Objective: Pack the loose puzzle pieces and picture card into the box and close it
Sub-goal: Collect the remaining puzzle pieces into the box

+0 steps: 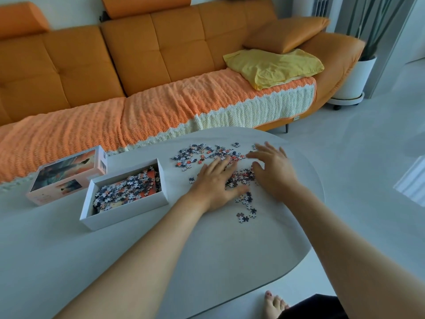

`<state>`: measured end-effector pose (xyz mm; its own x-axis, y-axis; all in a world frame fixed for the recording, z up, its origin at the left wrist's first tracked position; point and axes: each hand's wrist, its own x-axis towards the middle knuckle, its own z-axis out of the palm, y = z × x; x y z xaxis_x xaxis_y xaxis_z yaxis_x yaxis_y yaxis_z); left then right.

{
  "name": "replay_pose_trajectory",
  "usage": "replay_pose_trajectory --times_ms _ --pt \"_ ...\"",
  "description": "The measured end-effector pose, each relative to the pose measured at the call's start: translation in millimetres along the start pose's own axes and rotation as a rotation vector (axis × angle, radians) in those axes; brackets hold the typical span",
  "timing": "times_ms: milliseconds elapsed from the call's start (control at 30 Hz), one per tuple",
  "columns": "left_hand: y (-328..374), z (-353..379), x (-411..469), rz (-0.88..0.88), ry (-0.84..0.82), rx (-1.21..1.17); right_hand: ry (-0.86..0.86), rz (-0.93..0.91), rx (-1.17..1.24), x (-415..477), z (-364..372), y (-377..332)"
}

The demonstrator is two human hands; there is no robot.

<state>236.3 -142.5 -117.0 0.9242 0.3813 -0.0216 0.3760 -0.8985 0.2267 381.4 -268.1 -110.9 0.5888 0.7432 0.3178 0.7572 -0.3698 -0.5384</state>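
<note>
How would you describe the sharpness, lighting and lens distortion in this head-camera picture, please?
Head view: soft, even daylight with only faint shadows on the table; the right hand shows slight motion blur at its fingers, while the left hand and the box are fairly sharp; the wide lens bows the sofa and table edge; no strong glare.

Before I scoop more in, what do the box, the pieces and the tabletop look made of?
Box: likely white cardboard, matte, judging by thin straight walls. Loose puzzle pieces: probably thin printed card, flat with coloured faces. Table: smooth pale top with faint sheen; stone or laminate, cannot tell.
</note>
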Motion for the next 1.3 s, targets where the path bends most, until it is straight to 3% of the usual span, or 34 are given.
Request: replay_pose_trajectory --times_ms 67,133,267,433,500,600,700,933,1167,1300 --pt "4 0 -1 0.007 -0.029 0.006 -0.11 0.091 -0.172 1 -2 10" --pt "9 2 -6 0.009 -0.036 0.024 -0.213 0.107 -0.199 -1 -2 13" --pt "10 4 -16 0.024 0.032 -0.011 -0.262 -0.02 -0.079 -6 -2 3" --pt "-1 1 -37 0.083 0.298 -0.095 -0.254 -0.08 0.142 -30 -5 -25" --pt "-8 2 -44 0.006 0.358 -0.03 -0.245 -0.113 0.182 -39 -2 -36" --pt "-18 1 -46 -0.244 0.151 -0.008 -0.254 -0.088 0.035 -46 7 -41" --pt "-18 -1 -48 -0.236 0.019 -0.021 -0.369 -0.086 -0.182 -47 15 -43" --pt "-27 -7 -86 -0.076 0.128 -0.204 -0.432 -0.249 -0.143 -46 38 -74" --pt "-32 -4 -130 -0.062 0.217 -0.262 -0.397 -0.266 0.24 -46 39 -93" --pt "-32 -5 -134 -0.102 0.189 -0.247 -0.368 -0.197 0.022 -26 47 -89"
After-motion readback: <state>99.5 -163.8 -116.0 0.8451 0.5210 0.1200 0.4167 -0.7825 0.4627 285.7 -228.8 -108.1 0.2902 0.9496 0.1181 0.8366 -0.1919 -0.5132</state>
